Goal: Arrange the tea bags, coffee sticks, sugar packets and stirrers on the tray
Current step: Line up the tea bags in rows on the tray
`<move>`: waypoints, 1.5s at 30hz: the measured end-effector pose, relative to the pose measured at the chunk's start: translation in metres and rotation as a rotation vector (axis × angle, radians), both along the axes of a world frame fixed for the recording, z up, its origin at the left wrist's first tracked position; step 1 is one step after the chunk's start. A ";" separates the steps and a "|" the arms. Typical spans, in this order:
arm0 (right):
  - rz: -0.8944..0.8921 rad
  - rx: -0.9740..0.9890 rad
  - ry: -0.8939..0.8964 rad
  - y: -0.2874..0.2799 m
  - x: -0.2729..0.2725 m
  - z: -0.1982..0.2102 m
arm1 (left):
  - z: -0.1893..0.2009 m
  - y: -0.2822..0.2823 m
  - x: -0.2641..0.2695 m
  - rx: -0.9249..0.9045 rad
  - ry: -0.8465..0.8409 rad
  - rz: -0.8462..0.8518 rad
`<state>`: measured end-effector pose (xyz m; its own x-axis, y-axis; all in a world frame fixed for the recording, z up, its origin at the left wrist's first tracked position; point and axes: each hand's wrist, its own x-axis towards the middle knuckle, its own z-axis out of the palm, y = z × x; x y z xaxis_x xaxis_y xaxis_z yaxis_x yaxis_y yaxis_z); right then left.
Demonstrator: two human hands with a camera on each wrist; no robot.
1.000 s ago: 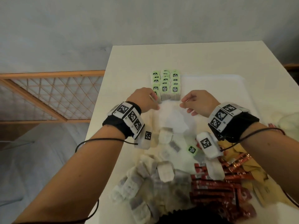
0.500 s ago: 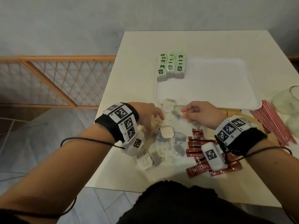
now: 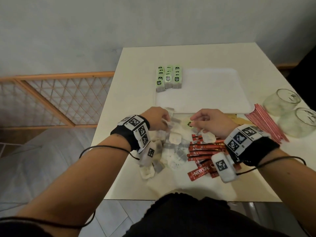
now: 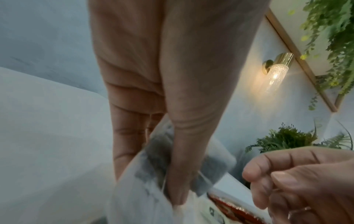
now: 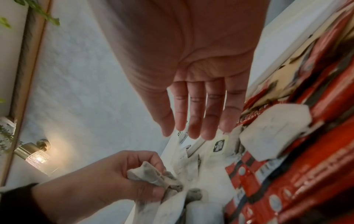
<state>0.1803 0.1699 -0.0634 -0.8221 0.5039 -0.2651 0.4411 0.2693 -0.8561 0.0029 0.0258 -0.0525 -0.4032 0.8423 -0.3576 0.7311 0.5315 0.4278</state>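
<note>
Several tea bags with green tags (image 3: 169, 77) stand in neat rows at the far left corner of the white tray (image 3: 213, 100). In front of the tray lies a loose pile of tea bags (image 3: 174, 147), with red coffee sticks (image 3: 203, 151) to its right. My left hand (image 3: 166, 121) grips a crumpled tea bag (image 4: 153, 151) between thumb and fingers at the pile's far edge. My right hand (image 3: 193, 121) hovers over a green tag (image 5: 218, 146) with relaxed fingers (image 5: 195, 121) and holds nothing. Red stirrers (image 3: 266, 122) and brown sugar packets (image 3: 239, 118) lie further right.
Two glass jars (image 3: 282, 101) (image 3: 301, 124) stand at the table's right edge beside the stirrers. A wooden lattice fence (image 3: 56, 100) runs along the left, below table height. Most of the tray is bare. The near table edge is close to my body.
Both hands drew back from the tea bag rows on the tray to the loose pile. My left hand has taken hold of a tea bag there.
</note>
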 end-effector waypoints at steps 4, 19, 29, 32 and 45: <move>-0.009 -0.019 0.022 0.001 0.007 0.008 | 0.014 0.008 0.003 0.187 -0.084 0.034; -0.168 -0.198 0.184 -0.001 -0.001 0.011 | 0.007 0.042 0.039 0.576 -0.588 0.319; -0.010 -0.025 0.067 0.018 0.002 0.031 | 0.009 0.041 0.036 0.424 -0.753 0.245; -0.071 -0.073 0.109 0.022 -0.001 0.033 | 0.008 0.040 0.037 0.449 -0.821 0.299; -0.206 -0.219 0.250 0.052 -0.048 0.036 | 0.003 0.041 -0.004 0.464 -0.907 0.528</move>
<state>0.1328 0.2217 -0.0277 -0.7623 0.6191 -0.1886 0.2370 -0.0042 -0.9715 -0.0011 0.0666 -0.0499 -0.4982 0.7714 -0.3959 -0.2137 0.3333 0.9183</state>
